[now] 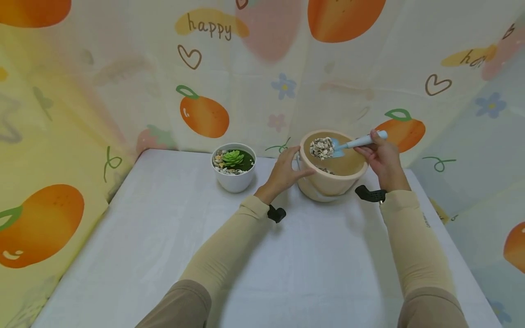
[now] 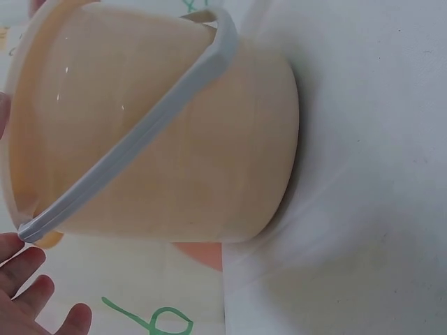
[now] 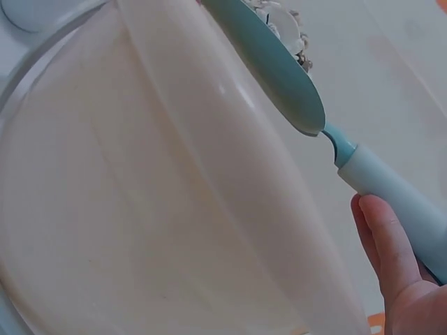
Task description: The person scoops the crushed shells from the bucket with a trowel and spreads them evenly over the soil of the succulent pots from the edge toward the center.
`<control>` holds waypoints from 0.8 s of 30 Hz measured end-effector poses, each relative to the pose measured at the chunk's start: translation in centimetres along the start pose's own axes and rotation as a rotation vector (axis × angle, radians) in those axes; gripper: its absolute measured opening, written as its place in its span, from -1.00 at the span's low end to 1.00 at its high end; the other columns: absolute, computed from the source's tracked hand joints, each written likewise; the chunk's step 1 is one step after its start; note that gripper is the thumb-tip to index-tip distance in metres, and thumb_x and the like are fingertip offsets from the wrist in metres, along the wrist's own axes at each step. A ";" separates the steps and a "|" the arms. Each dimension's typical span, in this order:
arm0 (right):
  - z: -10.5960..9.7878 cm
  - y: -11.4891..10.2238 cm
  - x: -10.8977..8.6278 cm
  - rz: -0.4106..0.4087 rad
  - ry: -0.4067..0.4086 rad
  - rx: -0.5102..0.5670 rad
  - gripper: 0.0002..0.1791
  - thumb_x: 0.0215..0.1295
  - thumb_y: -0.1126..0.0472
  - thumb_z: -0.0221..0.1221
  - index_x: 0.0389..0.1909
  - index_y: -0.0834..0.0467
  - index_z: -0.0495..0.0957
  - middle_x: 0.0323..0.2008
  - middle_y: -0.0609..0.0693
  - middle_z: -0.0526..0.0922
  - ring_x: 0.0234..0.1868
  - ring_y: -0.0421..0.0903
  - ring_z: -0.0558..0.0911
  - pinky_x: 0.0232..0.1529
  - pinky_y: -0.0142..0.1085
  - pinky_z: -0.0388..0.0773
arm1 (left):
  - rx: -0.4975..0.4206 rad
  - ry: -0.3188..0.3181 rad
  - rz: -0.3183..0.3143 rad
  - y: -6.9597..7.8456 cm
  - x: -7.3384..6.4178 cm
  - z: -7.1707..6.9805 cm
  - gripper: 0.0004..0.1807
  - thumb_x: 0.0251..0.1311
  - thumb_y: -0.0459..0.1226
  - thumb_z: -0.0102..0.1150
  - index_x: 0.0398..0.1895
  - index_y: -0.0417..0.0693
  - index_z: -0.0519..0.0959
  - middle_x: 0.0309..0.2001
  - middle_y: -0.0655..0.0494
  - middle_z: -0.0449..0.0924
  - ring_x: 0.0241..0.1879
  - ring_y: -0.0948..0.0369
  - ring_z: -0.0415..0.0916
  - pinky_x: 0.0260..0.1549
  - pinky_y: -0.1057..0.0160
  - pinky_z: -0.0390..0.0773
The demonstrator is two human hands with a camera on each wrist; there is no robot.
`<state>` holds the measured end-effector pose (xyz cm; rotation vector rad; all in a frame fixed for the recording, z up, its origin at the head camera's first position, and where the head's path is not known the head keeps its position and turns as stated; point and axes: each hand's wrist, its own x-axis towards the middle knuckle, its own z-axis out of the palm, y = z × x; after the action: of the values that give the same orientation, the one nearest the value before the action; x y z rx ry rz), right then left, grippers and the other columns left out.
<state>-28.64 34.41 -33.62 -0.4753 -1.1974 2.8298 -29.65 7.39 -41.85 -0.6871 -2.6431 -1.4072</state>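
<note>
In the head view a beige bucket point(image 1: 328, 184) with a grey handle point(image 2: 133, 143) stands near the table's back edge. My left hand point(image 1: 283, 175) touches its left side at the rim, thumb toward the front, fingers spread and fairly straight. My right hand point(image 1: 383, 159) grips the pale blue handle of a small trowel point(image 1: 361, 141) from the right. The trowel's blade lies over the bucket's mouth, heaped with small pale stones point(image 1: 321, 148). More stones point(image 1: 326, 171) show inside the bucket below. In the right wrist view the blade point(image 3: 279, 77) is just above the rim.
A white pot point(image 1: 234, 182) stands left of the bucket, with a green succulent point(image 1: 233, 158), pebbles and a dark green patch inside. A white cloth covers the table point(image 1: 164, 246). Fabric printed with oranges point(image 1: 205, 116) hangs behind and at both sides.
</note>
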 end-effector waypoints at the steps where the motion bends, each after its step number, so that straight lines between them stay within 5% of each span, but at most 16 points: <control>1: 0.0 0.0 0.0 0.000 -0.002 0.002 -0.81 0.25 0.22 0.22 -0.18 0.20 0.49 -0.41 0.17 0.68 -0.29 0.07 0.73 -0.07 -0.04 0.52 | 0.002 -0.004 -0.005 0.1 0.0 -0.1 -0.03 0.03 0.09 0.39 0.45 -0.08 0.20 0.45 0.02 0.22 0.47 0.05 0.11 0.42 0.02 0.20; 18: 0.6 0.9 0.0 -0.036 0.035 0.011 -0.82 0.27 0.21 0.20 -0.20 0.22 0.49 -0.43 0.17 0.71 -0.38 0.05 0.75 -0.30 -0.05 0.65 | -0.027 -0.071 -0.040 0.2 0.0 -1.2 -0.07 0.11 0.09 0.33 0.47 -0.05 0.18 0.48 0.00 0.18 0.49 0.04 0.08 0.43 -0.01 0.17; 24: 0.9 1.3 -0.3 -0.062 0.041 -0.026 -0.79 0.27 0.19 0.21 -0.15 0.19 0.47 -0.41 0.14 0.70 -0.35 0.03 0.76 -0.21 -0.08 0.63 | -0.039 -0.071 -0.044 0.1 0.0 -1.6 -0.07 0.11 0.09 0.33 0.48 -0.06 0.18 0.48 0.00 0.19 0.49 0.04 0.09 0.43 -0.01 0.16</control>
<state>-28.54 32.84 -33.90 -0.4858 -1.2211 2.7421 -29.83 6.13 -40.89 -0.6997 -2.7076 -1.4758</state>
